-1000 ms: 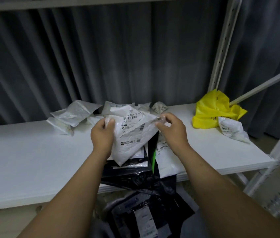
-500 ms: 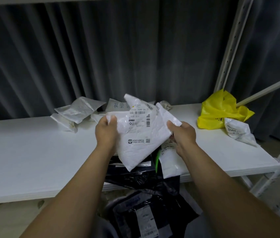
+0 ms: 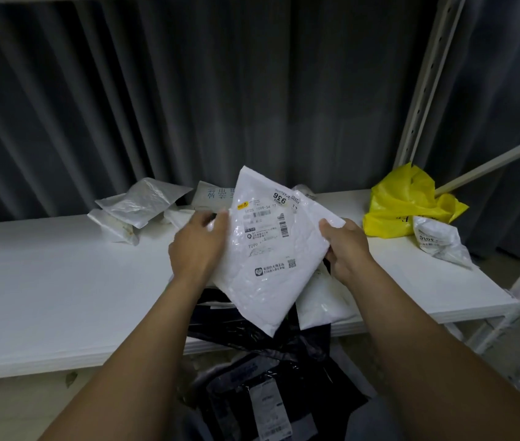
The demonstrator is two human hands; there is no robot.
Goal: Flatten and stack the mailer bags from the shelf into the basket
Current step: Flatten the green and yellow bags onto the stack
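white mailer held in both hands above the shelf edge

we saw a dark grey curtain (image 3: 156, 106) that hung in folds behind everything. in front of it lay the white shelf board (image 3: 45, 297), with a pale metal post (image 3: 424, 90) that stood at its right back corner. at the front edge of the board, near the middle, a heap of black bags (image 3: 252, 332) hung down over the edge, and more black plastic lay under it.

the white mailer bag (image 3: 265, 275) was in the air just above this heap, tilted so that one corner pointed down and one pointed up. its printed side, with a shipping label (image 3: 265, 218), faced the camera. a second white mailer (image 3: 322, 303) lay on the board just behind it, on the right.

a yellow bag (image 3: 401, 202) sat crumpled at the right back of the board, and a small white bag (image 3: 437, 240) touched it. at the left back lay a few crumpled clear bags (image 3: 140, 202).

the left hand (image 3: 198, 246) gripped the left edge of the lifted mailer with curled fingers. the right hand (image 3: 347, 249) pinched the right corner, with the thumb on the front.
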